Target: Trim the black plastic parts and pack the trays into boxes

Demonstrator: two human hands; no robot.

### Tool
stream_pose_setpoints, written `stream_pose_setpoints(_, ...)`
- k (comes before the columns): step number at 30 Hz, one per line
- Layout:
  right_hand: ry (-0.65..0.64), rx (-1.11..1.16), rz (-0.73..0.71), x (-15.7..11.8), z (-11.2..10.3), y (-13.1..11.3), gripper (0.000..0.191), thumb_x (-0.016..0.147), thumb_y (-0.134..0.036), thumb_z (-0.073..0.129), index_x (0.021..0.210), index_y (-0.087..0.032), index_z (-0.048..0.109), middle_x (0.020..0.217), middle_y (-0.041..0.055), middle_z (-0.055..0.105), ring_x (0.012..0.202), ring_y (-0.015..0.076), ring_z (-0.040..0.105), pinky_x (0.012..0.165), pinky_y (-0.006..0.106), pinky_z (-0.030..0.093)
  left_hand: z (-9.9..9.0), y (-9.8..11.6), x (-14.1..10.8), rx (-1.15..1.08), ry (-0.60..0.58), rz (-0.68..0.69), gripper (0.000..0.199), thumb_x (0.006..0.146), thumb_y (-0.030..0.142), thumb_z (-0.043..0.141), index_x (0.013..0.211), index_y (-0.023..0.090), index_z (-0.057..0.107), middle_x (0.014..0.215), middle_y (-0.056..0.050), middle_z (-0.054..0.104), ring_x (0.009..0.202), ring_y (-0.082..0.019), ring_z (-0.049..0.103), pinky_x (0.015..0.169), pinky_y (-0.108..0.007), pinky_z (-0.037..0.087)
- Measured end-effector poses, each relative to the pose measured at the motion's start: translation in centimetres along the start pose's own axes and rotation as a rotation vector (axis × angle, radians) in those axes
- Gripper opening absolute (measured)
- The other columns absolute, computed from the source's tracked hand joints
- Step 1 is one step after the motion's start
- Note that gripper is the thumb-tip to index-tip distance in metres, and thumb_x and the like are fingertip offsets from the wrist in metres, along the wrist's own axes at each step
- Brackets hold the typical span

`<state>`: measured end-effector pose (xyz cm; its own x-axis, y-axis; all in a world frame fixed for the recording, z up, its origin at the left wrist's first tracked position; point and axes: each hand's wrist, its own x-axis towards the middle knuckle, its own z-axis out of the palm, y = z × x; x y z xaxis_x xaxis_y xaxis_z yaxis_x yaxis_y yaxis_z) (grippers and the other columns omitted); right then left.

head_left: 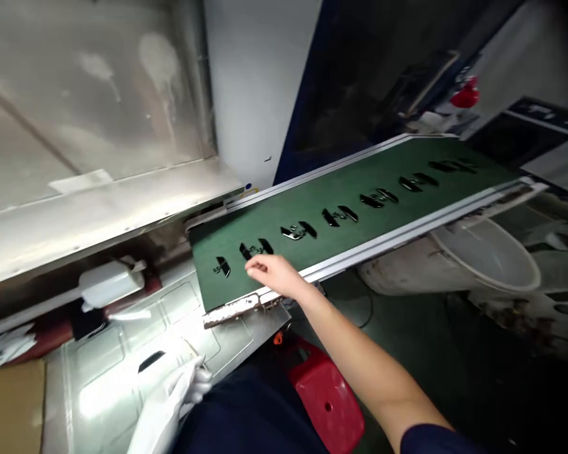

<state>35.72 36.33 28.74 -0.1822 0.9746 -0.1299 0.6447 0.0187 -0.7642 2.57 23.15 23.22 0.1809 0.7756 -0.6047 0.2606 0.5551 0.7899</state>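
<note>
My right hand, bare, hovers over the near edge of a green conveyor belt. Its fingers are curled closed; whatever they may hold is hidden. Just beyond the fingertips lies a pair of glossy black plastic parts, and a single black part lies to their left. My left hand, in a white glove, is low over the metal table. Its fingers are closed around a thin stick-like tool, partly lost in glare. A flat black piece rests on the table beside it.
More black parts lie in a row along the belt. A red stool stands under the belt's near side, with a white tub to the right. At left are a white plastic container and a cardboard box.
</note>
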Motion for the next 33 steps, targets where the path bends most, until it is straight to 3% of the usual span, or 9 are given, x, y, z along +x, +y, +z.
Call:
stream_pose_setpoints(3,0.010,-0.478,-0.090,5.2,2.0,-1.7,0.024,0.101,-0.028,0.057,0.117,-0.022,0.073,0.115,0.0042,0.073,0.100,0.0168,0.068,0.088,0.027,0.049,-0.9,-1.5,-1.1,-0.182,0.067,-0.060,0.069,0.082,0.076,0.066,0.120,0.019,0.074,0.108,-0.009,0.079,0.097,-0.030,0.075,0.088,-0.042,0.063)
stream_pose_setpoints(5,-0.051,-0.642,-0.125,7.4,4.2,-2.2,0.024,0.101,-0.029,0.057,0.117,-0.022,0.074,0.116,0.0061,0.072,0.105,0.0200,0.066,0.091,0.030,0.049,-1.5,-1.8,-1.8,-0.240,0.105,-0.084,0.065,0.083,0.071,0.069,0.122,0.019,0.074,0.111,-0.009,0.079,0.099,-0.028,0.074,0.090,-0.039,0.061)
stream_pose_setpoints(11,-0.162,-0.844,-0.205,10.6,10.0,-3.0,0.023,0.095,-0.025,0.062,0.105,-0.010,0.076,0.114,0.0181,0.069,0.113,0.0329,0.060,0.094,0.041,0.047,-3.2,-1.6,-2.9,-0.297,0.173,-0.070,0.059,0.091,0.063,0.066,0.126,0.016,0.071,0.110,-0.009,0.078,0.098,-0.025,0.072,0.087,-0.035,0.059)
stream_pose_setpoints(16,-0.191,-0.939,-0.216,11.6,11.2,-3.5,0.029,0.090,-0.003,0.049,0.103,-0.003,0.075,0.108,0.0224,0.070,0.106,0.0328,0.062,0.092,0.044,0.046,-4.3,-1.6,-3.0,-0.342,0.182,-0.047,0.060,0.091,0.062,0.067,0.126,0.013,0.071,0.106,-0.011,0.078,0.097,-0.025,0.072,0.085,-0.035,0.059)
stream_pose_setpoints(20,-0.213,-0.940,-0.296,9.5,10.5,-5.7,0.028,0.098,-0.010,0.048,0.107,-0.006,0.074,0.106,0.0181,0.070,0.103,0.0293,0.061,0.091,0.041,0.046,-5.3,-1.5,-2.8,-0.371,0.199,-0.017,0.059,0.091,0.060,0.068,0.123,0.010,0.072,0.102,-0.012,0.077,0.093,-0.025,0.072,0.083,-0.035,0.058)
stream_pose_setpoints(23,-0.207,-0.776,-0.554,5.9,10.0,-8.9,0.030,0.105,-0.022,0.046,0.114,-0.016,0.074,0.108,0.0112,0.069,0.101,0.0230,0.058,0.087,0.033,0.047,-5.7,-0.4,-2.4,-0.499,0.161,0.052,0.055,0.091,0.054,0.072,0.124,0.010,0.071,0.103,-0.014,0.077,0.090,-0.024,0.073,0.079,-0.034,0.058)
stream_pose_setpoints(27,-0.129,-0.381,-0.948,0.8,9.4,-13.9,0.023,0.102,-0.017,0.053,0.109,-0.022,0.075,0.104,0.0066,0.065,0.090,0.0161,0.058,0.073,0.026,0.046,-6.2,2.3,-2.5,-0.820,-0.078,0.201,0.050,0.101,0.053,0.056,0.123,0.011,0.070,0.104,-0.017,0.076,0.089,-0.024,0.073,0.078,-0.033,0.058)
stream_pose_setpoints(30,-0.136,-0.243,-1.066,-1.3,8.6,-17.1,0.023,0.100,-0.011,0.055,0.106,-0.022,0.074,0.107,0.0061,0.065,0.087,0.0128,0.060,0.070,0.023,0.046,-6.8,4.3,-3.3,-0.906,-0.230,0.348,0.059,0.105,0.057,0.041,0.122,0.010,0.072,0.079,-0.013,0.075,0.071,-0.022,0.071,0.071,-0.032,0.058)
stream_pose_setpoints(33,-0.148,-0.205,-1.099,-1.9,8.0,-19.4,0.022,0.103,-0.015,0.052,0.102,-0.020,0.073,0.104,0.0058,0.067,0.087,0.0122,0.063,0.071,0.022,0.049,-7.2,5.5,-4.4,-0.888,-0.289,0.447,0.058,0.102,0.058,0.048,0.130,0.013,0.070,0.070,-0.010,0.074,0.062,-0.022,0.070,0.062,-0.030,0.056)
